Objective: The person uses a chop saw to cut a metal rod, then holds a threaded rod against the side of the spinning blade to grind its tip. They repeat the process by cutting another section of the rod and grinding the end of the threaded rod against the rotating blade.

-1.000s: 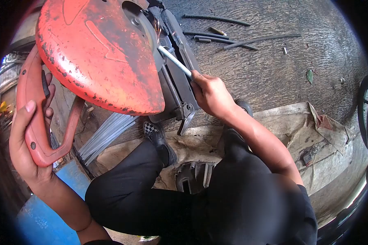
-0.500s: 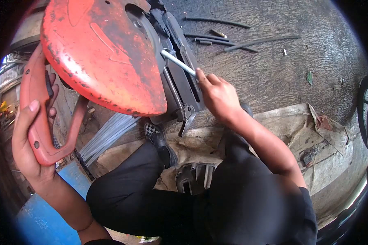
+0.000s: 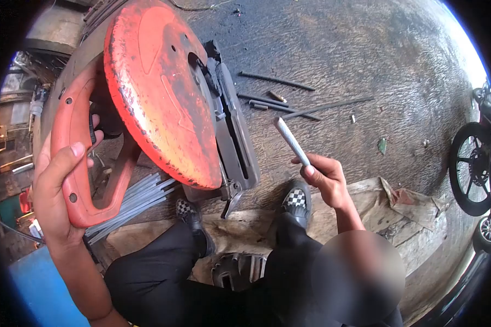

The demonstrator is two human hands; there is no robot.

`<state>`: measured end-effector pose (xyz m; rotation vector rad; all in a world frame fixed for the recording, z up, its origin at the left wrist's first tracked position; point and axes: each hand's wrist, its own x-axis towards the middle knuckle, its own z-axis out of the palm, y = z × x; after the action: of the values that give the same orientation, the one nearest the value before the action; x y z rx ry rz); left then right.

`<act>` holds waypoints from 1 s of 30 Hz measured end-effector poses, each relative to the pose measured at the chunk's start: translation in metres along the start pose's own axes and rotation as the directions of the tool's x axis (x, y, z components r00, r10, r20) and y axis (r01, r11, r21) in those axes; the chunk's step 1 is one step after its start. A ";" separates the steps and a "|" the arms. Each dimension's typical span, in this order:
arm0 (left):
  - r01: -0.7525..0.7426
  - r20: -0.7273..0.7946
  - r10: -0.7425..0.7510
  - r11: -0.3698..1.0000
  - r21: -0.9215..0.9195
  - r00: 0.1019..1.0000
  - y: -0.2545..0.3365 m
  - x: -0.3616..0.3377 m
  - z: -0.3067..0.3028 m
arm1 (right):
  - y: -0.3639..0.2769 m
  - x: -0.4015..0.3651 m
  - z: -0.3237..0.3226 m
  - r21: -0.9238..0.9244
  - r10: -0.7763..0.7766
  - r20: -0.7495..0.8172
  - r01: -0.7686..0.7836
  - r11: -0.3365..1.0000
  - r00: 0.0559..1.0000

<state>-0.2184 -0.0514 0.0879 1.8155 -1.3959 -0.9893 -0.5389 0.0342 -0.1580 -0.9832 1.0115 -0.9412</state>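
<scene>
Jutting from the right fingers (image 3: 312,173), a grey rod (image 3: 291,139) gripped at its near end

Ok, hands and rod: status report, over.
Left hand around red handle. Right hand holding grey rod, apart from red guard. Nothing seen blocking it.

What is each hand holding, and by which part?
The left hand grips the red saw by its looped handle; the right hand holds a grey rod by its near end.
</scene>
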 end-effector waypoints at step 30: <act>0.071 0.004 -0.071 0.996 -0.056 0.997 -0.001 0.003 -0.014 | -0.007 0.131 -0.002 -0.922 -0.482 0.209 0.335 0.192 0.851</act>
<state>-0.2059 -0.0530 0.0935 1.8339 -1.2993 -1.0568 -0.5091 -0.0910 -0.1820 -2.3656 1.4942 -0.7752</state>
